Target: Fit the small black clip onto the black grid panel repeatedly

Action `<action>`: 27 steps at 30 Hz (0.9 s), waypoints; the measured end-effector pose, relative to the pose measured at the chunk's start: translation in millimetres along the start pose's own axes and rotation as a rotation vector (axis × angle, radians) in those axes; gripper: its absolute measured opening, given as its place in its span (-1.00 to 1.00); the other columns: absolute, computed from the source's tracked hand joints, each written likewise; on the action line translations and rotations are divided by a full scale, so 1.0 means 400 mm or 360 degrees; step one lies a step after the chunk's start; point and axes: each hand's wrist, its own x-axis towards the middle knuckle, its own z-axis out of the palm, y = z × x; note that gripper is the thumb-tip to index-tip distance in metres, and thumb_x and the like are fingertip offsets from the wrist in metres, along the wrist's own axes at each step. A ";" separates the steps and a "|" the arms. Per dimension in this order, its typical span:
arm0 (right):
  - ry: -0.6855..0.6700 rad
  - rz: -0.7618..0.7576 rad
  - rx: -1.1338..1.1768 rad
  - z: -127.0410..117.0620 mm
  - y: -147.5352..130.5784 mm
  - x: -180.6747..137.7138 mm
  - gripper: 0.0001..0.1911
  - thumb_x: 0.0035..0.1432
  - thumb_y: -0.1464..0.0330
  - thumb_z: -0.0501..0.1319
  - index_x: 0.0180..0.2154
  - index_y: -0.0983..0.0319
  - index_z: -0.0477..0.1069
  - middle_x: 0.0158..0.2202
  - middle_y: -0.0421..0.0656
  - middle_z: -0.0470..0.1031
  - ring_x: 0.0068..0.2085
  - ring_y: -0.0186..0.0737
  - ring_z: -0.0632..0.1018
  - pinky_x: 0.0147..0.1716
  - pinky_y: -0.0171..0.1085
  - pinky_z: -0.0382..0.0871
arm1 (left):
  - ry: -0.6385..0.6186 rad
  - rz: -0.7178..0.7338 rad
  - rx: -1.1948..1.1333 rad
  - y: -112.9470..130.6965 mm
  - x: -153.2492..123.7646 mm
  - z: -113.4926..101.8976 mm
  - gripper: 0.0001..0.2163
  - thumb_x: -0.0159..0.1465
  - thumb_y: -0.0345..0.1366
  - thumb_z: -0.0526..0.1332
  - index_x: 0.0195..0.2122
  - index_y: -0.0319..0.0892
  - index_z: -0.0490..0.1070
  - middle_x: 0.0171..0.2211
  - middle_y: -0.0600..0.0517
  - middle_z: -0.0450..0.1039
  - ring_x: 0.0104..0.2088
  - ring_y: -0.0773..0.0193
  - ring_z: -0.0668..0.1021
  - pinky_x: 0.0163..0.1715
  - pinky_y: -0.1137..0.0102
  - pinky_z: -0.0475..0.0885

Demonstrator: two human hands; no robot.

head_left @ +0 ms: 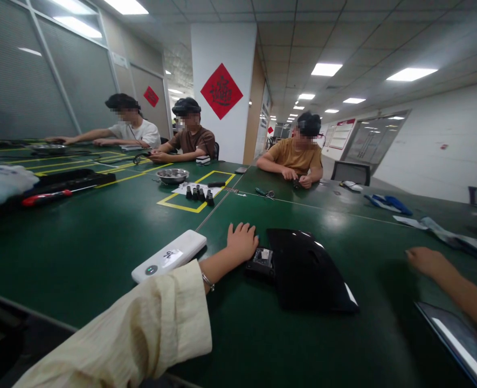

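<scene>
While the left arm is stretched forward and inward from the lower left in the head view, its cream sleeve [169,323] is bunched short of the wrist, where a bracelet [208,282] is worn. The left hand [242,240] is laid palm down, with its fingers slightly spread and pointed away across the green table [101,242]; nothing is seen to be gripped by them. Its thumb side is brought close to a small module [261,260] at the left edge of a glossy black panel [313,272], but whether contact is made cannot be told. Both are placed on the table between the two hands. The right hand [427,261] is carried at the far right, its bare forearm angled in from the frame's edge and its fingers curled inward; whether anything is enclosed by them cannot be made out. Below that forearm, a dark-screened device [450,337] is partly cut off by the frame. To the left of the left wrist, a white power bank [179,249] is set down at a slant. Farther off, black cylindrical pieces [200,194] are grouped near a metal bowl [173,180].
</scene>
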 end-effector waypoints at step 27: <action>-0.0351 -0.0256 0.0353 0.031 -0.302 -0.162 -0.58 0.15 0.24 -0.02 -0.02 0.27 0.36 -0.17 -0.07 0.53 -0.15 -0.05 0.52 -0.19 -0.16 0.34 | -0.0130 0.0017 0.0015 0.007 0.003 -0.014 -0.56 0.30 -0.18 -0.14 0.16 -0.17 0.16 0.21 -0.07 0.13 0.21 0.07 0.16 0.15 0.07 0.07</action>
